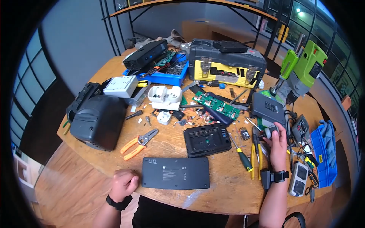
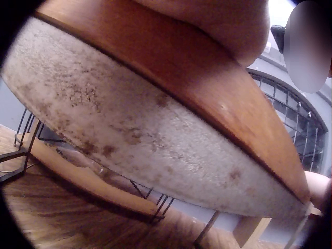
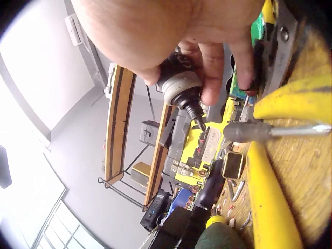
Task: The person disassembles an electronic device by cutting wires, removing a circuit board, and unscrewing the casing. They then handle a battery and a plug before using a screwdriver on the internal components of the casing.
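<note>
My right hand (image 1: 278, 146) holds a small black screwdriver with a grey collar (image 3: 181, 85) over the right side of the table. Its tapered tip points away from the palm in the right wrist view. Below that hand lie yellow-handled pliers (image 1: 253, 159) and a slim screwdriver with a dark handle (image 3: 246, 132). At the front edge my left hand (image 1: 123, 183) rests with its fingers curled in, holding nothing. Just right of it lies a flat black rectangular case (image 1: 175, 173) with a printed label and screw holes at its rim. Behind that sits an open black housing (image 1: 207, 140).
Orange-handled wire strippers (image 1: 139, 144) lie left of centre, beside a black rounded case (image 1: 99, 121). A green circuit board (image 1: 216, 104), a yellow-and-black toolbox (image 1: 228, 62) and a blue parts bin (image 1: 167, 78) stand behind. A green drill stand (image 1: 304, 68) and blue tray (image 1: 325, 152) flank the right.
</note>
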The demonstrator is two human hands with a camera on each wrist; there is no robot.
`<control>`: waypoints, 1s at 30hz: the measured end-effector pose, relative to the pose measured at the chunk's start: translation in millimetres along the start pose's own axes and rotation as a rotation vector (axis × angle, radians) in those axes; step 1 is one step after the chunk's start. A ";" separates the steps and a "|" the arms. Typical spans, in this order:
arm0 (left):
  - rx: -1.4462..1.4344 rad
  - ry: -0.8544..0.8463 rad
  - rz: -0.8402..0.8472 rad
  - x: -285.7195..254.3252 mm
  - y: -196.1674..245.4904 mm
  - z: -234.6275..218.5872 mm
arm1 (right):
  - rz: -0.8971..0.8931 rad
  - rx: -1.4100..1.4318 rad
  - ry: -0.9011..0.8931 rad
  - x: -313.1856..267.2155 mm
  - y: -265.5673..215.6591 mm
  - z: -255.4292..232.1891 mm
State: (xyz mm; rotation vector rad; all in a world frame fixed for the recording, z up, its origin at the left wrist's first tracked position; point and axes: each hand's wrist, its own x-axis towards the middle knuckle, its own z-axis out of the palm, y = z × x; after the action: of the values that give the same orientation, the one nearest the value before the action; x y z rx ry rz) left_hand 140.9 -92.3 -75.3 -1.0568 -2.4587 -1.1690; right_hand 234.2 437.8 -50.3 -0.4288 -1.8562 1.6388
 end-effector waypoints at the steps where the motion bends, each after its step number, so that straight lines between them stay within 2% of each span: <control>1: -0.009 0.026 0.019 2.6 2.3 1.5 | -0.019 -0.017 -0.006 1.7 1.4 -2.0; 6: -0.016 0.096 0.051 0.8 -0.8 -0.3 | -0.120 -0.063 0.004 0.0 -6.8 0.2; 8: -0.037 0.059 0.012 -4.2 -5.7 0.6 | -0.137 -0.112 0.029 1.3 -4.7 -4.0; 10: 0.012 0.113 0.111 1.3 -4.6 2.3 | -0.191 -0.170 0.040 1.2 -8.5 -5.4; 11: 0.016 0.061 0.080 -4.1 -9.6 0.7 | -0.206 -0.098 0.061 0.2 -10.3 -2.9; 14: 0.043 0.032 0.125 -1.6 -10.3 0.4 | -0.239 -0.119 0.121 -1.4 -18.5 -6.2; 16: 0.027 0.024 0.098 0.4 -7.0 -1.4 | -0.282 -0.128 0.147 -0.6 -15.8 -14.5; 18: 0.053 -0.020 0.110 7.4 0.5 -4.1 | -0.451 -0.324 0.234 3.9 -10.1 -27.2; 20: 0.059 -0.022 0.066 9.4 6.7 -6.7 | -0.483 -0.216 0.192 3.9 -14.6 -31.1; 22: 0.084 -0.057 0.122 14.3 10.4 -8.7 | -0.482 -0.188 0.199 1.7 -25.8 -26.3; 26: 0.096 -0.154 0.144 21.3 11.4 -9.9 | -0.518 -0.341 0.187 -1.6 -38.8 -12.2; 28: 0.104 -0.169 0.117 20.1 13.1 -10.5 | -0.522 -0.276 0.097 -6.2 -48.8 -0.6; 30: 0.082 -0.177 0.093 20.2 13.9 -11.1 | -0.558 -0.263 0.083 -11.9 -60.6 18.2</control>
State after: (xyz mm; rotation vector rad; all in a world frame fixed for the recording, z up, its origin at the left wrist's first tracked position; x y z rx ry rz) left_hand 134.9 -84.3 -50.3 -1.2853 -2.5325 -0.9767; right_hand 241.1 405.6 5.1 -0.0668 -1.9116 0.9989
